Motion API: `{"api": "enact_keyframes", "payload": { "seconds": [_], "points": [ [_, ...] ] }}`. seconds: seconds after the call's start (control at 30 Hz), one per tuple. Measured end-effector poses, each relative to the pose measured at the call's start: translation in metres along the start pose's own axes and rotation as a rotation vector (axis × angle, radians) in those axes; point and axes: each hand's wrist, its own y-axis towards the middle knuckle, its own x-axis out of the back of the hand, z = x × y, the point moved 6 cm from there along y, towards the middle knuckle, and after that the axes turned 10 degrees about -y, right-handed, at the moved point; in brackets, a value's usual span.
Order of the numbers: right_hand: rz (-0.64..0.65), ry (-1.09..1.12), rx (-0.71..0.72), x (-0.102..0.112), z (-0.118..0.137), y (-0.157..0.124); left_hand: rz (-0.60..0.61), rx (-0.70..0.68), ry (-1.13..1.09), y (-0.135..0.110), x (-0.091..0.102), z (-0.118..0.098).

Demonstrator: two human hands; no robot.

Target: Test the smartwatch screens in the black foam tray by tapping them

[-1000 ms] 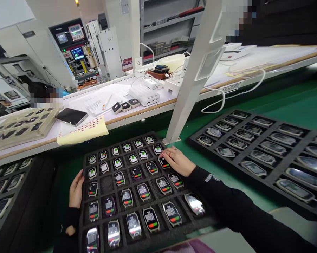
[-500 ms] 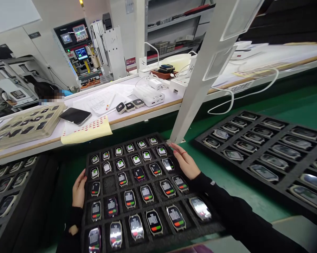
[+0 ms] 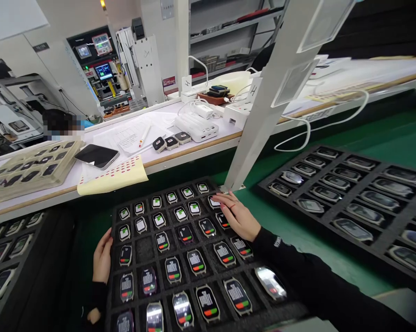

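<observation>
A black foam tray (image 3: 145,246) lies tilted toward me, with several smartwatches in its square pockets; one pocket holds no watch. Screens in the far rows are white and green, and those nearer are dark with red and green bars. My left hand (image 3: 102,258) grips the tray's left edge, its fingers partly hidden by that edge. Over the right side of the tray lies my right hand (image 3: 241,216), fingers stretched out. Its fingertips cover part of a smartwatch (image 3: 214,201) with a lit screen; whether they touch it, I cannot tell.
Another foam tray of watches (image 3: 322,212) lies on the green surface at right. More trays (image 3: 31,276) are stacked at left. A white bench (image 3: 194,152) runs behind, bearing a phone (image 3: 97,156), papers, small watches and a charger box (image 3: 199,127). A slanted metal post (image 3: 254,133) rises behind the tray.
My right hand has moved from the tray's right edge inward over the watches near its far right corner. My left hand stays at the left edge. The view has shifted slightly.
</observation>
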Motion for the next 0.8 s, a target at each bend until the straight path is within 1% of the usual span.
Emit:
{"api": "enact_keyframes", "payload": {
  "seconds": [0.1, 0.37, 0.53, 0.67, 0.8],
  "points": [
    [0.006, -0.027, 0.011, 0.000, -0.001, 0.000, 0.031, 0.015, 0.007, 0.000, -0.001, 0.000],
    [0.045, -0.070, 0.029, -0.004, -0.003, -0.002, 0.025, 0.011, 0.024, 0.002, -0.001, 0.002],
    [0.034, -0.103, 0.037, 0.003, -0.002, -0.001, 0.018, 0.017, 0.014, 0.002, -0.001, 0.003],
    [0.081, -0.096, 0.082, 0.001, 0.006, 0.004, 0.021, -0.017, 0.035, 0.003, -0.002, -0.001],
    [0.160, -0.079, 0.162, -0.012, 0.022, 0.013, 0.016, -0.055, 0.053, 0.013, -0.002, -0.002]
  ]
}}
